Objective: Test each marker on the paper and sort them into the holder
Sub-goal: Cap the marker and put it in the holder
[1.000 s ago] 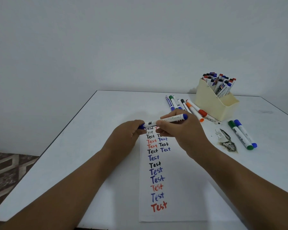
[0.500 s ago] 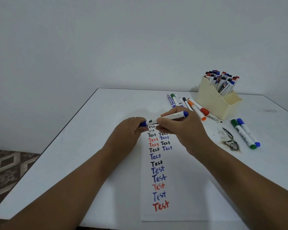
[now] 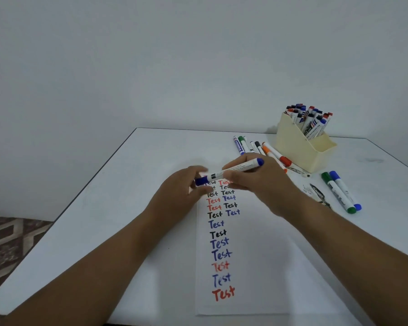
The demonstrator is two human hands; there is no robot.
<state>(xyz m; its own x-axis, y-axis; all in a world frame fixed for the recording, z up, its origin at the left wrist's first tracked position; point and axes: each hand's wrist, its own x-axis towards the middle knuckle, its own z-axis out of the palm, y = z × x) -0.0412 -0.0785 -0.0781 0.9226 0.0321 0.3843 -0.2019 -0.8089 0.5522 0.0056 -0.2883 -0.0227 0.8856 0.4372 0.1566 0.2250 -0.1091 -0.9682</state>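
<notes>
Blue-capped white plastic marker is held level above the top of the white paper strip, just over the upper "Test" rows. My right hand grips the barrel mid-length, fingers curled round it. My left hand pinches the blue cap end; cap looks on, seam partly hidden by my fingers.

Handling, my read: light, rigid, smooth barrel, so slippery if held loosely. Best hold is mid-barrel with the right, pull the cap straight along the axis with the left. Not fragile, but an exposed tip will smear.

Room: bare paper to the right of the lower "Test" column, enough for another word. Cream plastic holder sits far right on the white desk, already packed with markers at the tall back part; front pocket looks open. Loose markers lie between me and the holder, touching its base, and a green and blue pair lies to its near right. Dark smudge beside that pair, avoid it. Desk's left edge is well clear of my left arm.
</notes>
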